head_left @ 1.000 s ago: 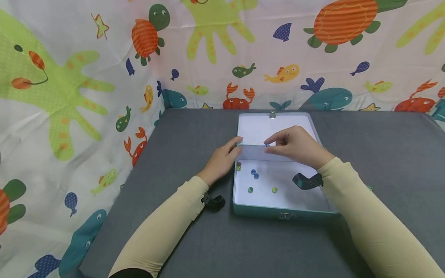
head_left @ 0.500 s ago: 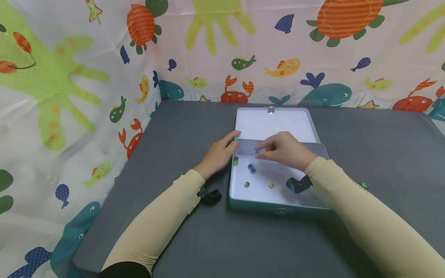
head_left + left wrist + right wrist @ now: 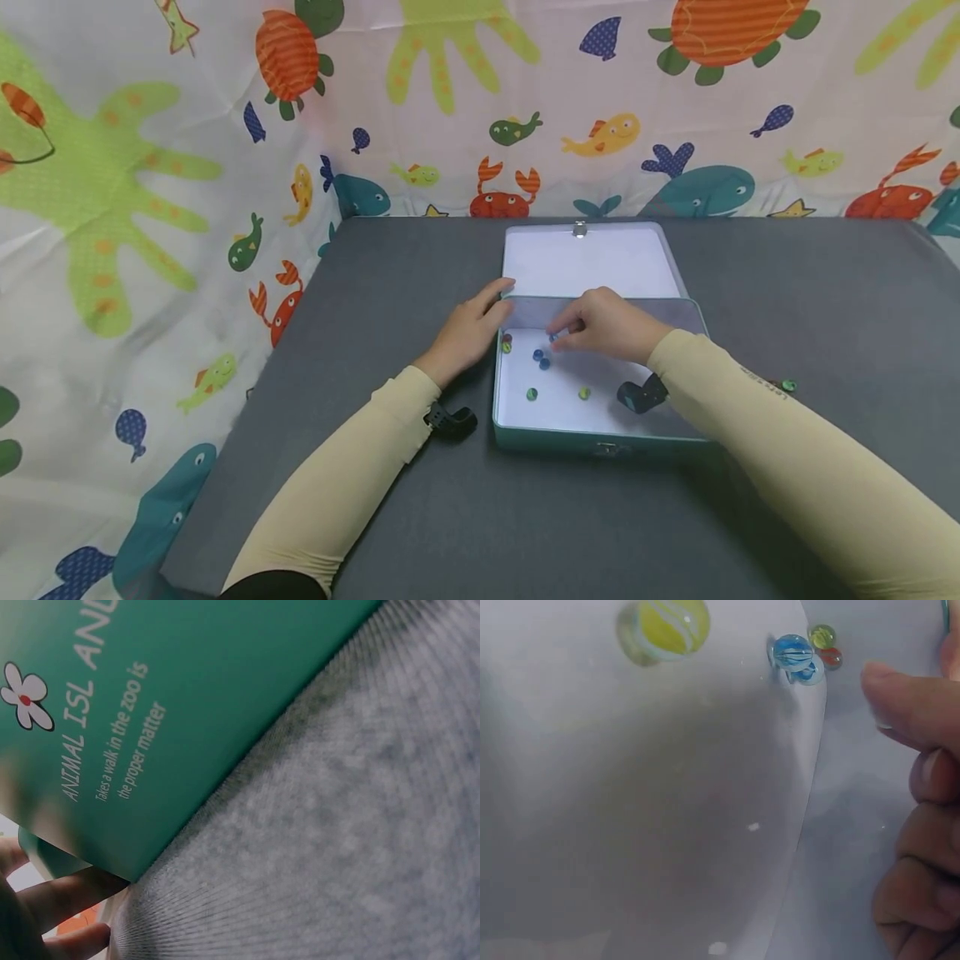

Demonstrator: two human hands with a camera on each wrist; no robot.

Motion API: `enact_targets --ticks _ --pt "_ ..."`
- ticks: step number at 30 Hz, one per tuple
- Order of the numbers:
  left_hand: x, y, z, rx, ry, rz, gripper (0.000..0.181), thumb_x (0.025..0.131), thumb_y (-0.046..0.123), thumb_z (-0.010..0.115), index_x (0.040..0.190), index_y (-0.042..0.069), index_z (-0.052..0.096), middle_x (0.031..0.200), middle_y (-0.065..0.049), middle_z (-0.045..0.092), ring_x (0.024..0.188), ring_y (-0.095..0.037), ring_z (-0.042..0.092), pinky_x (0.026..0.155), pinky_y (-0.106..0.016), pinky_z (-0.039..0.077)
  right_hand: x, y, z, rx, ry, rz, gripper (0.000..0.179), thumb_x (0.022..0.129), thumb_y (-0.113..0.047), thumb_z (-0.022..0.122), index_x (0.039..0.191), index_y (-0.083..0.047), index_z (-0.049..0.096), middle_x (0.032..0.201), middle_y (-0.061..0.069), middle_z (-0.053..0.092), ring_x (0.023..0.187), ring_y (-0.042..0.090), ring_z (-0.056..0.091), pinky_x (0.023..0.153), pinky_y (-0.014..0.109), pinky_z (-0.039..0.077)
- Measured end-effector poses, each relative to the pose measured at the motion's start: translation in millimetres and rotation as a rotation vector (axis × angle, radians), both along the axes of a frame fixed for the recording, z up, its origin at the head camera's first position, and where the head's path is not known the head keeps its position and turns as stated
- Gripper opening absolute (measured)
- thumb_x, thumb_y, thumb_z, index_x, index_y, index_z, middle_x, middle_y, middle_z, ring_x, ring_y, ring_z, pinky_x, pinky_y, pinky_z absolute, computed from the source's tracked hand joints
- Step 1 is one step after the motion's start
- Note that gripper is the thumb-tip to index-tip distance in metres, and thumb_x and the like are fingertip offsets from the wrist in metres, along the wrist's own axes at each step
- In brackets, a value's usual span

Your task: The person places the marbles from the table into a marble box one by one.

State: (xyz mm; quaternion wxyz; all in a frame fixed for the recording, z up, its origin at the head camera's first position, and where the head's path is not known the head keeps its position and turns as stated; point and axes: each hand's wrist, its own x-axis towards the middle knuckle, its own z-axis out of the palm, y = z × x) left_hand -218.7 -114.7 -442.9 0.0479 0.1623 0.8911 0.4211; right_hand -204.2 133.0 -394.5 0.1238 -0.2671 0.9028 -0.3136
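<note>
My right hand [image 3: 611,325] pinches a blue marble [image 3: 553,337] between thumb and fingertips, low inside an open tin box [image 3: 592,437] near its back wall. The right wrist view shows the thumb [image 3: 911,705], but the pinched marble is hidden there. Two blue marbles [image 3: 544,364] lie together just in front of those fingertips. My left hand [image 3: 467,333] rests at the box's back left corner, fingers loosely extended along the edge. Its fingers [image 3: 67,900] also appear by the green, lettered box side [image 3: 180,697] in the left wrist view.
A yellow-green marble [image 3: 584,393] and a green marble [image 3: 532,394] sit on the box floor. Red and yellow marbles [image 3: 507,343] lie by its left wall. The lid [image 3: 585,262] is folded back. Beyond my right sleeve, a green marble [image 3: 788,386] lies on the grey table [image 3: 420,517].
My right hand has come down and leftward into the box with the blue marble. The left hand stays at the corner, while the head view has shifted slightly.
</note>
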Motion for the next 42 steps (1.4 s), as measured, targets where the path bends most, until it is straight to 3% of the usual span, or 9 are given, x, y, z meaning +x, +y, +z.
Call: enact_targets --ticks 3,6,12,16,21,32,36,42 --pt "0.5 0.7 0.5 0.010 -0.001 0.001 0.057 0.107 0.053 0.039 0.160 0.033 0.044 0.123 -0.018 0.067 0.109 -0.026 0.057 0.110 -0.051 0.044 -0.5 0.0 -1.8 0.031 0.000 0.010 0.025 0.085 -0.011 0.088 0.109 -0.006 0.084 0.068 -0.003 0.065 0.066 0.015 0.053 0.060 0.027 0.043" --pt "0.2 1.4 0.0 0.011 0.007 0.005 0.057 0.107 0.053 0.039 0.160 0.032 0.044 0.140 -0.012 0.064 0.110 -0.025 0.057 0.111 -0.052 0.045 -0.5 0.0 -3.5 0.060 -0.013 0.017 0.023 0.084 -0.011 0.089 0.106 -0.007 0.084 0.072 -0.003 0.067 0.067 0.014 0.054 0.061 0.028 0.045" --pt "0.4 1.4 -1.4 0.004 0.002 0.010 0.057 0.107 0.053 0.039 0.160 0.034 0.044 0.154 -0.007 0.056 0.116 -0.023 0.058 0.113 -0.051 0.043 -0.4 -1.1 -9.8 0.109 -0.036 0.057 0.021 0.084 -0.009 0.088 0.104 -0.007 0.084 0.092 0.000 0.079 0.078 0.010 0.068 0.077 0.033 0.058" --pt "0.9 1.1 -0.1 0.006 0.000 0.013 0.057 0.107 0.053 0.039 0.160 0.033 0.044 0.155 -0.007 0.055 0.115 -0.022 0.058 0.113 -0.050 0.043 -0.9 -2.0 -13.1 0.119 -0.044 0.058 0.021 0.084 -0.008 0.088 0.105 -0.008 0.084 0.098 0.002 0.081 0.084 0.009 0.072 0.082 0.035 0.060" --pt "0.9 1.4 0.3 0.012 -0.008 0.009 0.056 0.108 0.053 0.039 0.160 0.034 0.043 0.155 -0.006 0.055 0.113 -0.024 0.057 0.112 -0.050 0.044 0.7 -3.3 -13.2 0.134 -0.047 0.047 0.026 0.083 -0.011 0.089 0.109 -0.009 0.084 0.099 0.000 0.080 0.081 0.010 0.069 0.079 0.032 0.058" --pt "0.9 1.4 2.6 0.010 -0.010 0.023 0.055 0.108 0.053 0.040 0.160 0.035 0.044 0.159 -0.004 0.052 0.122 -0.022 0.058 0.115 -0.052 0.042 -1.7 -1.3 -5.6 0.161 -0.037 0.066 0.037 0.080 -0.018 0.094 0.114 -0.009 0.083 0.096 -0.002 0.078 0.079 0.013 0.065 0.078 0.033 0.056" --pt "3.0 0.4 4.7 0.010 -0.020 0.040 0.055 0.108 0.052 0.041 0.160 0.035 0.045 0.158 -0.004 0.052 0.128 -0.022 0.057 0.115 -0.053 0.041 -2.3 -1.0 0.3 0.137 -0.055 0.061 0.041 0.082 -0.019 0.092 0.119 -0.006 0.080 0.082 -0.002 0.072 0.071 0.014 0.060 0.068 0.032 0.052" --pt "4.7 1.4 -0.1 -0.010 -0.003 0.041 0.056 0.108 0.055 0.039 0.160 0.036 0.044 0.157 -0.005 0.054 0.122 -0.024 0.059 0.110 -0.053 0.045 1.5 2.9 6.1 0.093 -0.017 -0.003 0.037 0.084 -0.017 0.090 0.117 -0.005 0.080 0.064 0.000 0.053 0.063 0.016 0.050 0.060 0.031 0.041"
